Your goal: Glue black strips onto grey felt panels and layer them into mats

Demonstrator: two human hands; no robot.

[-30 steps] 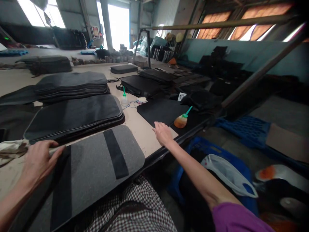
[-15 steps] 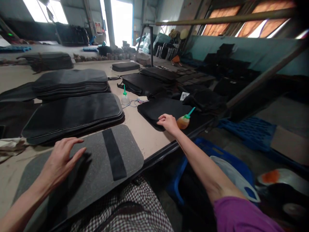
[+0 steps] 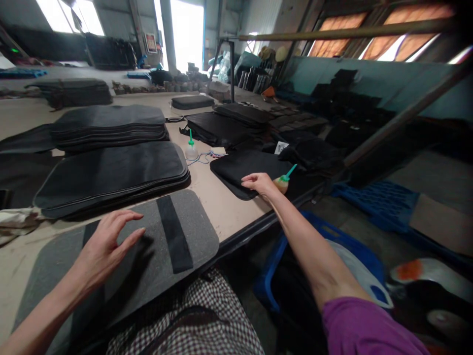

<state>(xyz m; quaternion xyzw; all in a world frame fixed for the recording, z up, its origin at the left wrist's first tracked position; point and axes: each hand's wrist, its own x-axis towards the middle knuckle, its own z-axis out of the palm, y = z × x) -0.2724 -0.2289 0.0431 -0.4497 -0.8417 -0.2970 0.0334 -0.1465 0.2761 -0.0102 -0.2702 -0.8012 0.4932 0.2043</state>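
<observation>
My left hand (image 3: pixel 113 241) hovers above a grey rounded panel (image 3: pixel 148 266), thumb and fingers apart, holding nothing. Two black strips cross that panel; the right one (image 3: pixel 174 236) is in full view, while my forearm partly covers the left one. At the near edge of a black rounded panel (image 3: pixel 240 165), my right hand (image 3: pixel 260 183) has its thumb and fingertips close together; whether anything thin is between them is too small to tell. Just behind its wrist stands a bottle of amber liquid (image 3: pixel 281 184) with a green spout, partly hidden by the hand.
Stacks of black panels (image 3: pixel 114 175) lie at the left and further back on the table (image 3: pixel 236 217). A clear bottle with a green tip (image 3: pixel 191 149) stands mid-table beside thin cords. A blue crate (image 3: pixel 271 281) is below the table at the right.
My left hand has moved right over the grey panel, uncovering more of its left strip. My right hand has shifted slightly, its fingers now closer together.
</observation>
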